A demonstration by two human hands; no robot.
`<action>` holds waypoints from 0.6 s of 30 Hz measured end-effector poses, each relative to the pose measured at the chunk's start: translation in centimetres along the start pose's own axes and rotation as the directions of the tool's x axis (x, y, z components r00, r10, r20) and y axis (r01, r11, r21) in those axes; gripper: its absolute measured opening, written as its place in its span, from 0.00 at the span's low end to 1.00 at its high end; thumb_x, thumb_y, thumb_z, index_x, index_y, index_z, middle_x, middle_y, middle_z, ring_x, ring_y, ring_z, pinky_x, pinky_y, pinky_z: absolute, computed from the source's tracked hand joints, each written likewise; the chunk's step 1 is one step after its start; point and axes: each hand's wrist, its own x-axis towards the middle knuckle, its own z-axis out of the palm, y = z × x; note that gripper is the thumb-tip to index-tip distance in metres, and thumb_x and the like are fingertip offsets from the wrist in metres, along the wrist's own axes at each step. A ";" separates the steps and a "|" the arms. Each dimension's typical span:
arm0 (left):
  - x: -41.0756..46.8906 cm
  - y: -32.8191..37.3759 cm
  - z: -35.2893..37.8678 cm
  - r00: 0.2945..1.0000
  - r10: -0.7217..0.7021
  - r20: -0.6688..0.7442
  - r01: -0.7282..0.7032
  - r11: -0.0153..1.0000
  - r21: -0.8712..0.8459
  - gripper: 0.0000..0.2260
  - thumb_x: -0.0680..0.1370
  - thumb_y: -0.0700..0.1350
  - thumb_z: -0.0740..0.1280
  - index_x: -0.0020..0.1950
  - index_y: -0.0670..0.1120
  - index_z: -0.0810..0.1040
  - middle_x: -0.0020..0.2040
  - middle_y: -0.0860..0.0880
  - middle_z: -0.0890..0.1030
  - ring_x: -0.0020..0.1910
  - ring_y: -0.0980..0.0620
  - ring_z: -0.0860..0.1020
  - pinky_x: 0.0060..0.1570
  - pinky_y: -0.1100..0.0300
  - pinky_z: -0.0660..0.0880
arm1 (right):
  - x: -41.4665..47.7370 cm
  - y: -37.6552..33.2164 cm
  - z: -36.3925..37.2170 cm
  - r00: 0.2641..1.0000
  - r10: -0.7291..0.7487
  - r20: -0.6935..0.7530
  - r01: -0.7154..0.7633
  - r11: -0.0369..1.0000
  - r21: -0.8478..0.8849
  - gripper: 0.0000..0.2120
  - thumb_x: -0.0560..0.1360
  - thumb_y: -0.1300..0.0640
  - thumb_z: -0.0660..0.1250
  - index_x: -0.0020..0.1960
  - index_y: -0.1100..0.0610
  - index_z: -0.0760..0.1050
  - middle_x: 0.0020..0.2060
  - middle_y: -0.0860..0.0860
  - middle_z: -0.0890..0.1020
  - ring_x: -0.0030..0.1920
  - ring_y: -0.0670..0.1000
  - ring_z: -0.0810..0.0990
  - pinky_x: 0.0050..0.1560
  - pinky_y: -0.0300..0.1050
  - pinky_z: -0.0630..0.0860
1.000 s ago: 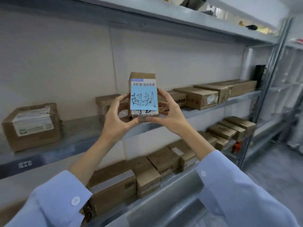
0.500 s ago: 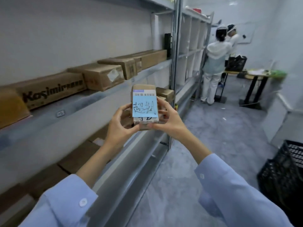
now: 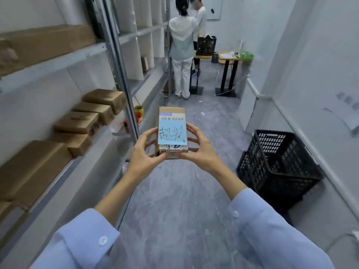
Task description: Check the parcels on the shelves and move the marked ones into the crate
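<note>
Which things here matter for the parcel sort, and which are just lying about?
Job: marked parcel, gripped by left hand and right hand; black crate; shelf parcels.
Lying about: person at far table; red-yellow can; wall papers.

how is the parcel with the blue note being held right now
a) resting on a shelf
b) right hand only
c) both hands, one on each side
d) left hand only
c: the left hand and the right hand each curl their fingers round one side of the parcel, which is held up in the air.
</note>
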 end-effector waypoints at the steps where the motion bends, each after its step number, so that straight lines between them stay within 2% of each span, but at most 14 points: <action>1: 1.2 -0.5 1.6 1.000 -0.002 0.031 0.003 1.000 -0.015 0.34 0.69 0.40 0.78 0.71 0.52 0.69 0.68 0.57 0.74 0.65 0.58 0.75 0.48 0.59 0.81 | 0.4 1.1 -1.3 0.999 0.020 -0.025 -0.020 1.000 -0.003 0.44 0.66 0.54 0.80 0.75 0.47 0.61 0.69 0.41 0.71 0.65 0.44 0.74 0.58 0.48 0.79; 6: 7.4 -3.4 9.4 0.987 -0.004 0.162 0.015 0.997 -0.069 0.34 0.70 0.40 0.78 0.72 0.51 0.68 0.69 0.57 0.73 0.66 0.58 0.74 0.50 0.58 0.81 | 3.2 6.6 -7.5 0.982 0.122 -0.145 -0.125 0.992 -0.015 0.45 0.62 0.45 0.80 0.74 0.46 0.62 0.69 0.39 0.70 0.66 0.43 0.73 0.60 0.51 0.78; 9: 12.0 -5.3 13.5 0.974 0.002 0.228 0.020 0.995 -0.095 0.33 0.70 0.39 0.77 0.71 0.51 0.69 0.69 0.57 0.73 0.65 0.58 0.74 0.49 0.59 0.81 | 6.0 10.0 -10.7 0.965 0.162 -0.205 -0.167 0.986 -0.008 0.42 0.65 0.51 0.81 0.73 0.46 0.62 0.69 0.39 0.70 0.67 0.43 0.73 0.63 0.57 0.76; 13: 18.7 -7.5 18.4 0.955 0.009 0.295 0.032 0.990 -0.135 0.32 0.70 0.37 0.77 0.71 0.49 0.69 0.68 0.57 0.74 0.64 0.58 0.75 0.45 0.62 0.80 | 10.6 13.4 -14.7 0.940 0.214 -0.267 -0.220 0.976 0.007 0.42 0.66 0.53 0.81 0.73 0.48 0.62 0.70 0.43 0.71 0.68 0.44 0.72 0.64 0.58 0.76; 16: 23.5 -8.8 21.5 0.941 0.007 0.339 0.047 0.988 -0.150 0.32 0.70 0.38 0.77 0.71 0.49 0.69 0.68 0.57 0.74 0.64 0.57 0.75 0.45 0.62 0.80 | 13.9 15.1 -18.0 0.932 0.251 -0.260 -0.255 0.967 0.019 0.43 0.67 0.52 0.80 0.74 0.47 0.61 0.70 0.41 0.69 0.69 0.46 0.71 0.64 0.54 0.75; 18: 26.5 -9.5 23.7 0.929 0.013 0.370 0.048 0.987 -0.156 0.32 0.70 0.39 0.77 0.71 0.50 0.69 0.68 0.57 0.74 0.64 0.57 0.75 0.45 0.61 0.80 | 15.7 16.2 -20.1 0.930 0.269 -0.249 -0.271 0.962 0.029 0.44 0.67 0.53 0.80 0.76 0.45 0.58 0.72 0.41 0.67 0.70 0.47 0.70 0.62 0.47 0.75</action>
